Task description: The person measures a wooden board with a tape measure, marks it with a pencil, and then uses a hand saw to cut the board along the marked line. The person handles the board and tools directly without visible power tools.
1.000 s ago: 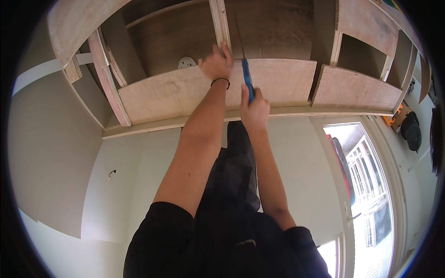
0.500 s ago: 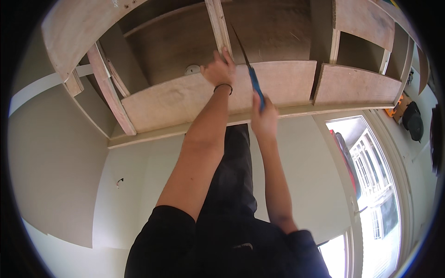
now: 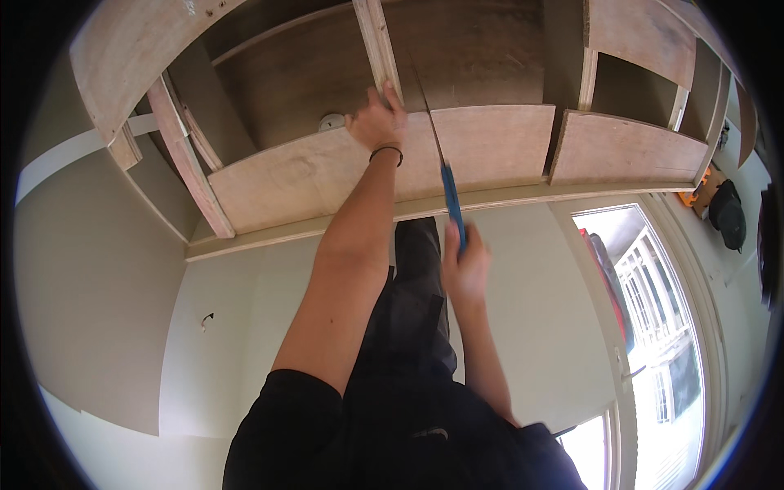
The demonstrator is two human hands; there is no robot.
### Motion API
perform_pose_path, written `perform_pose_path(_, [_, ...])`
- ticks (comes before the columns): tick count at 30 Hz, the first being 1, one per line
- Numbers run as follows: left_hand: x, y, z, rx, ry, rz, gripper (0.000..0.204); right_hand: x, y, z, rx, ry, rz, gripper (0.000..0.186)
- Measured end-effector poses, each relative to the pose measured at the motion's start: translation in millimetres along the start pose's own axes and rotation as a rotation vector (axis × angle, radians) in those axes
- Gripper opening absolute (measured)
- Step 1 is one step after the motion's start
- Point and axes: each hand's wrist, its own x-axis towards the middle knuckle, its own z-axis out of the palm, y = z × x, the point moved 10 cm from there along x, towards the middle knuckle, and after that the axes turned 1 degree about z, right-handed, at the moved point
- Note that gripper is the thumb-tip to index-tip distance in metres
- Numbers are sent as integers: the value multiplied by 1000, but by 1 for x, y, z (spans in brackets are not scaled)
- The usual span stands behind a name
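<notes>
The right hand (image 3: 469, 261) holds the blue-handled saw (image 3: 449, 186) in a closed grip; the blade (image 3: 432, 122) slants across the long panel (image 3: 498, 147) past its top edge. The left hand (image 3: 377, 122) is at the foot of the upright (image 3: 376, 41); from here I cannot tell whether its grip is closed. Hazard: a skipping blade may cut the left hand, set so near. Count: hands, two; saw, one; long panel, one; short panel (image 3: 629, 151), one
</notes>
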Motion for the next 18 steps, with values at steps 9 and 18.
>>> perform_pose_path(9, [3,-3,3,-5,-43,-7,49,59,-9,24,-64,236,-297,49])
perform_pose_path(18, [1,-2,3,-14,-42,-12,49,7,4,4,-54,-52,49,36])
